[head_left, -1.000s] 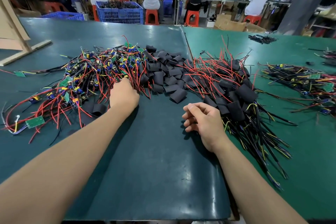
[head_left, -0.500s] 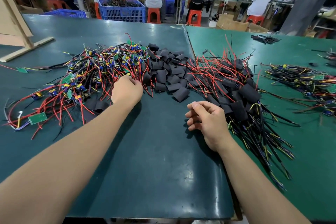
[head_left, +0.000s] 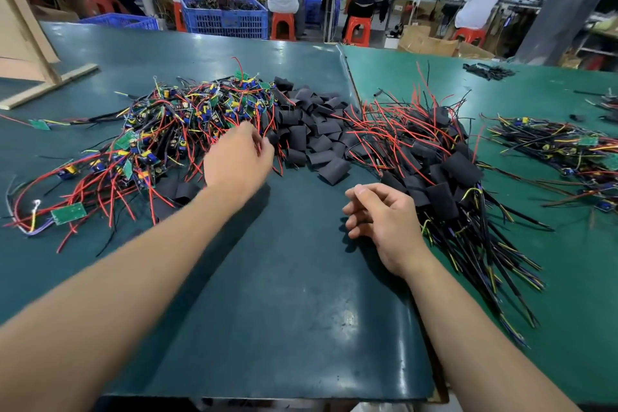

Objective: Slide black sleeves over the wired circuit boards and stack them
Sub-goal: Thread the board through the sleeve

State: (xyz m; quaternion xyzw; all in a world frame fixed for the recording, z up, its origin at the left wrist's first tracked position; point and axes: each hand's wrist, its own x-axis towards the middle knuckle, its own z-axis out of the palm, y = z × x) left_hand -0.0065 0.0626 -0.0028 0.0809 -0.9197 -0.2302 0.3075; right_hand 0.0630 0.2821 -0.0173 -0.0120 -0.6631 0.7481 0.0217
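Left hand (head_left: 239, 160), blurred, now shifted right from the boards (head_left: 174, 130) toward the sleeves (head_left: 311, 134), fingers curled among red wires; grip impossible to tell. Right hand (head_left: 384, 221) loosely curled, empty, beside the stack (head_left: 434, 170). Probably fetching a sleeve next.

The scene is evenly and rather brightly lit from above. The dark green mat (head_left: 284, 294) shows soft white glare in the lower middle of the frame and along its far edge in the upper middle. Both forearms throw soft shadows to their right side on the mat. The left hand (head_left: 239, 160) is smeared by motion blur, while the right hand (head_left: 384, 217) is sharp. Straight lines bend toward the corners, as from a wide lens. The upper background is slightly soft.
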